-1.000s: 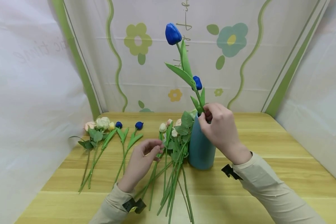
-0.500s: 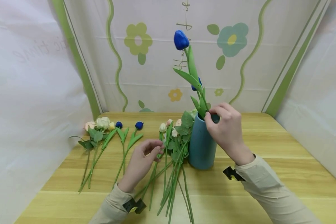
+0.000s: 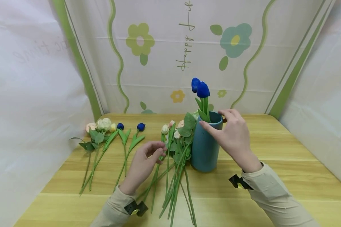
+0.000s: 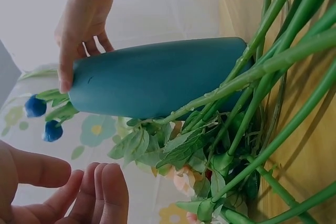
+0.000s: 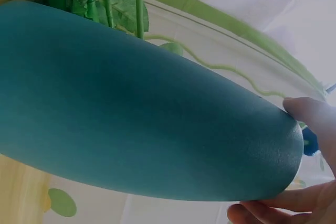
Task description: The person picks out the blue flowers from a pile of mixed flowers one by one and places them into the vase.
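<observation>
A tall blue vase [image 3: 206,148] stands upright on the table, with two blue tulips [image 3: 203,90] in its mouth, their heads side by side above the rim. My right hand [image 3: 235,137] spans the top of the vase, thumb on the near left of the rim and fingers on the right side; in the right wrist view the thumb and fingertips touch opposite sides. Left of the vase, my left hand [image 3: 144,164] hovers near a bunch of green stems [image 3: 174,186], fingers loosely bent and holding nothing. The lower tulip stems are hidden inside the vase.
White and pink flowers with leafy greenery [image 3: 184,132] lie against the vase's left side. Farther left are two blue tulips [image 3: 140,127] and a small group of cream and peach flowers [image 3: 104,124]. A printed cloth [image 3: 159,75] encloses the wooden table [image 3: 258,189].
The tall blue tulip in my right hand has gone down into the vase beside the other one. My right hand has let go of its stem and now holds the rim. My left hand stays still.
</observation>
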A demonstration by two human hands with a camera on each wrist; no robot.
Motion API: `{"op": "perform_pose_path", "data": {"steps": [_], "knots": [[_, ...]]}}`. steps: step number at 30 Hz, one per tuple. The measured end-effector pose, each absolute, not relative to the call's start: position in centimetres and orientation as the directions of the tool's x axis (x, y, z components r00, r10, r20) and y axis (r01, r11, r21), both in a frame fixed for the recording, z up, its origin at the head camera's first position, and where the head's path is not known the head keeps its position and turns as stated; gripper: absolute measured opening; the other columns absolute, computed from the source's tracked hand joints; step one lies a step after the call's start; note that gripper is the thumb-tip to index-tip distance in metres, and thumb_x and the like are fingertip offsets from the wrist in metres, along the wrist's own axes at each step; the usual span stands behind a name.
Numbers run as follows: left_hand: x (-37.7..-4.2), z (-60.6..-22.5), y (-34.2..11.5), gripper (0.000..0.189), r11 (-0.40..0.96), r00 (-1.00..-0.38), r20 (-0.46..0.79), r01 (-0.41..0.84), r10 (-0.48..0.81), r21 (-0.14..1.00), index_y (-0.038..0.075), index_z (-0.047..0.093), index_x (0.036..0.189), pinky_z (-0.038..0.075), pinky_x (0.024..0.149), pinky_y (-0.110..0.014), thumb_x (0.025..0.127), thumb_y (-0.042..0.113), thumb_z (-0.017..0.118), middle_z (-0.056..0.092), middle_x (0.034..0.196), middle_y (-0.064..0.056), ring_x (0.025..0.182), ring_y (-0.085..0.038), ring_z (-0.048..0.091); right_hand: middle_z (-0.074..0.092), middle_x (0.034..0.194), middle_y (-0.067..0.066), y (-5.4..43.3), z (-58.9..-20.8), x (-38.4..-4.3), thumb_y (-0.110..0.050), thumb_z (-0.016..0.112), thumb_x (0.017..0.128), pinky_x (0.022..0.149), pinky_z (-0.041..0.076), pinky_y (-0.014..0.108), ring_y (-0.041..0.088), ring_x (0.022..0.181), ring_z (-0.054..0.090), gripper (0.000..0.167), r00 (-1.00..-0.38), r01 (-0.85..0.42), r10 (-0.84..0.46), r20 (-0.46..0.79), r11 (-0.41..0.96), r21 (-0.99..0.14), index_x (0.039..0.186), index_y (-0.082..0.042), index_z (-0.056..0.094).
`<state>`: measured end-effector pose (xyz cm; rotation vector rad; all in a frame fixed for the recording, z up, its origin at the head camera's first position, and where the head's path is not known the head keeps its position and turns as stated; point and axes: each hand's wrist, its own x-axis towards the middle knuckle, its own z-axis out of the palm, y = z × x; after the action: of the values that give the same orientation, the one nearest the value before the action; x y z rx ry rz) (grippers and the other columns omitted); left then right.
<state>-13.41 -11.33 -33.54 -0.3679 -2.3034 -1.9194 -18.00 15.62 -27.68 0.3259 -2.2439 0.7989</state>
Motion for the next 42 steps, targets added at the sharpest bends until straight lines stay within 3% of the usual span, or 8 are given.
{"op": "perform_pose_path", "data": {"steps": [7,12,18,26,29,33,35,42], "knots": [[-13.7,-33.7,-11.4,0.017,0.224,-0.965,0.224,0.251,0.14,0.942,0.005,0.066,0.114,0.056,0.071,-0.044,0.099,0.004,0.058,0.066,0.104,-0.007,0.091,-0.029,0.063,0.064,0.11,0.022,15.7,-27.7,-18.0,-0.05,0.079,0.079,0.077,0.048,0.052,0.037,0.096,0.06,0.069,-0.747,-0.424,-0.003,0.665,0.772,-0.473,0.115,0.007,0.066],[-14.1,-34.1,-12.3,0.021,0.37,-0.959,0.205,0.265,0.195,0.89,0.008,0.066,0.119,0.055,0.069,-0.038,0.099,0.011,0.06,0.064,0.112,-0.009,0.092,-0.027,0.063,0.064,0.111,0.022,15.8,-27.7,-17.9,-0.05,0.079,0.079,0.075,0.047,0.051,0.037,0.095,0.059,0.069,-0.76,-0.413,0.009,0.649,0.765,-0.494,0.117,0.007,0.065],[-15.7,-33.6,-15.0,0.022,0.589,-0.973,0.184,0.231,0.14,0.775,0.006,0.067,0.117,0.053,0.064,-0.034,0.099,0.016,0.06,0.066,0.106,-0.007,0.084,-0.024,0.065,0.063,0.114,0.023,15.9,-27.5,-17.8,-0.053,0.076,0.081,0.077,0.047,0.052,0.038,0.098,0.058,0.072,-0.782,-0.391,0.004,0.623,0.775,-0.496,0.12,0.007,0.064],[-17.2,-31.9,-20.4,0.034,0.838,-0.991,0.099,0.127,0.087,0.53,-0.006,0.063,0.117,0.051,0.06,-0.039,0.102,0.021,0.051,0.067,0.106,-0.024,0.07,-0.023,0.063,0.06,0.119,0.024,15.8,-27.4,-17.6,-0.06,0.069,0.083,0.081,0.048,0.056,0.041,0.104,0.058,0.079,-0.826,-0.357,-0.024,0.563,0.795,-0.49,0.125,0.007,0.061],[-18.1,-32.1,-21.5,0.033,0.872,-0.998,0.011,0.055,0.057,0.486,-0.002,0.067,0.094,0.041,0.047,-0.032,0.102,0.025,0.05,0.064,0.079,-0.015,0.053,-0.015,0.05,0.059,0.121,0.025,15.6,-27.3,-17.4,-0.061,0.068,0.084,0.084,0.047,0.057,0.042,0.107,0.057,0.081,-0.839,-0.345,-0.02,0.544,0.792,-0.504,0.127,0.007,0.059],[-19.6,-32.3,-22.4,0.044,0.903,-0.997,-0.08,-0.017,0.02,0.428,0.013,0.045,0.06,0.028,0.042,-0.025,0.101,0.029,0.049,0.032,0.051,0.002,0.044,-0.011,0.03,0.059,0.121,0.026,15.7,-27.2,-17.4,-0.06,0.068,0.084,0.086,0.046,0.058,0.042,0.108,0.056,0.08,-0.836,-0.344,-0.01,0.549,0.789,-0.508,0.127,0.008,0.059],[-20.2,-32.4,-22.8,0.046,0.918,-0.992,-0.129,-0.049,0.003,0.394,0.016,0.039,0.058,0.028,0.042,-0.024,0.101,0.029,0.048,0.032,0.05,0.004,0.044,-0.01,0.03,0.059,0.121,0.025,15.7,-27.2,-17.4,-0.06,0.068,0.085,0.086,0.045,0.058,0.042,0.108,0.056,0.08,-0.833,-0.345,-0.013,0.553,0.793,-0.502,0.127,0.008,0.059],[-21.1,-32.4,-23.3,0.046,0.939,-0.967,-0.255,-0.085,0.004,0.334,0.015,0.044,0.056,0.029,0.041,-0.023,0.1,0.027,0.049,0.037,0.048,0.003,0.042,-0.008,0.032,0.058,0.122,0.025,15.7,-27.6,-17.7,-0.062,0.066,0.085,0.085,0.046,0.059,0.043,0.109,0.056,0.082,-0.831,-0.348,-0.024,0.555,0.801,-0.487,0.128,0.007,0.058]]}}
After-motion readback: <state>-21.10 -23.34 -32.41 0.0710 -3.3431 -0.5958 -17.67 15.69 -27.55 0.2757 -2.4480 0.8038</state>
